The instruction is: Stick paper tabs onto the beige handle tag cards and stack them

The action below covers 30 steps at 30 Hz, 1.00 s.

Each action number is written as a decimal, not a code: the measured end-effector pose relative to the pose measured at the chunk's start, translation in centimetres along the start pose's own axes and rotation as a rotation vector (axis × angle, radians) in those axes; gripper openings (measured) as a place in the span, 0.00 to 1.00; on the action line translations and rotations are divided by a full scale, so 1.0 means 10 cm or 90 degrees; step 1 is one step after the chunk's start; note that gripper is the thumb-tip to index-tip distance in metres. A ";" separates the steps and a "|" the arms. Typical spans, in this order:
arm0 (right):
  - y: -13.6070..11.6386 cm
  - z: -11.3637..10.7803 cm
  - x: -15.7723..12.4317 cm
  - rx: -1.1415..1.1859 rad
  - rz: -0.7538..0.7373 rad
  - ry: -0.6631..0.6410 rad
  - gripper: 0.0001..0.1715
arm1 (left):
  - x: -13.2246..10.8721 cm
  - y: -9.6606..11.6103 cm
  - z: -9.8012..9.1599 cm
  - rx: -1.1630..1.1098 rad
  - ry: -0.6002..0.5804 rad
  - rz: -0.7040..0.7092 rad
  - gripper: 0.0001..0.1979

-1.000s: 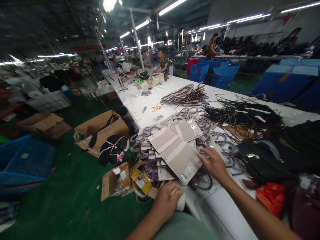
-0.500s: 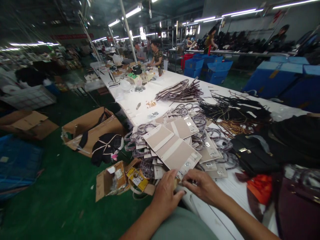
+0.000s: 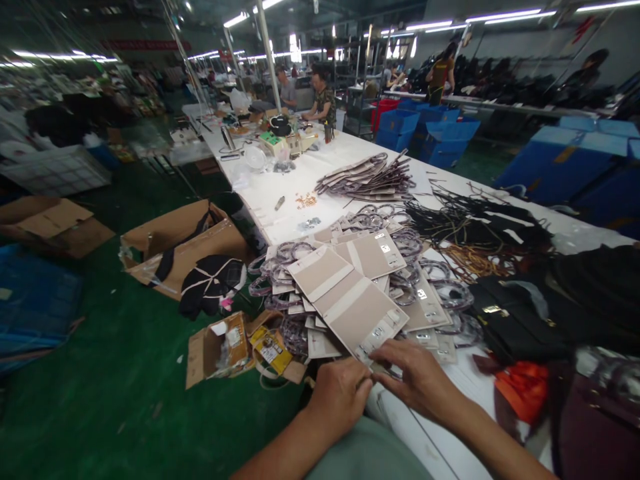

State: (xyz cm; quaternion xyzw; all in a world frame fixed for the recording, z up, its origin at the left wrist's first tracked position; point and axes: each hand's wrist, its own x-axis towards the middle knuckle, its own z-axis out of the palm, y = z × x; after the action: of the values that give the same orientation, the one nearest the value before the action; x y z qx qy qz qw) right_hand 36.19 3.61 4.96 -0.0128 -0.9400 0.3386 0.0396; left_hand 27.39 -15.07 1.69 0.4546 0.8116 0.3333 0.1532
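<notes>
My left hand (image 3: 340, 393) and my right hand (image 3: 417, 380) meet at the near edge of the white table (image 3: 300, 193), fingers pinched together on something small I cannot make out. Just beyond them lies a pile of beige cards (image 3: 350, 307) with small metal clips. Grey looped handles (image 3: 420, 273) lie under and around the cards. A black bag (image 3: 515, 320) with a gold clasp sits to the right, with an orange piece (image 3: 520, 390) in front of it.
Black straps (image 3: 475, 223) and a stack of flat grey pieces (image 3: 370, 180) lie further along the table. Open cardboard boxes (image 3: 180, 247) and black items sit on the green floor at left. Blue bins (image 3: 430, 137) stand at the back right. People work at the far end.
My right hand has come back from the card pile to meet my left hand at the table edge. Both hands now pinch together. The view has shifted slightly.
</notes>
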 end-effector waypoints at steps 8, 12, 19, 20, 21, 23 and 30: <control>0.13 0.13 0.11 -0.118 -0.012 -0.066 0.08 | 0.03 -0.03 0.00 0.139 -0.031 0.069 0.09; 0.48 0.14 0.24 -0.025 0.098 -0.009 0.11 | 0.02 -0.03 0.01 0.106 -0.054 0.121 0.10; 0.84 0.11 0.53 -0.056 0.091 -0.115 0.09 | 0.03 -0.21 0.05 -0.053 -0.053 -0.131 0.04; 0.83 0.11 0.56 -0.086 0.084 -0.128 0.08 | 0.03 -0.23 0.05 -0.059 -0.060 -0.147 0.04; 0.82 0.12 0.58 -0.116 0.077 -0.139 0.08 | 0.02 -0.25 0.05 -0.067 -0.065 -0.154 0.06; 0.80 0.13 0.62 -0.170 0.062 -0.154 0.08 | 0.01 -0.26 0.04 -0.089 -0.071 -0.150 0.10; 0.99 0.30 0.55 -0.192 0.040 -0.034 0.15 | -0.02 -0.21 0.00 -0.173 -0.043 -0.092 0.12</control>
State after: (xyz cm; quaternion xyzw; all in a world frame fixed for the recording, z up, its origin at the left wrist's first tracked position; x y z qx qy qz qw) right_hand 30.40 9.61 -3.30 -0.0391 -0.9801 0.1948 0.0014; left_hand 26.20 -16.01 0.26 0.3808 0.7842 0.4126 0.2641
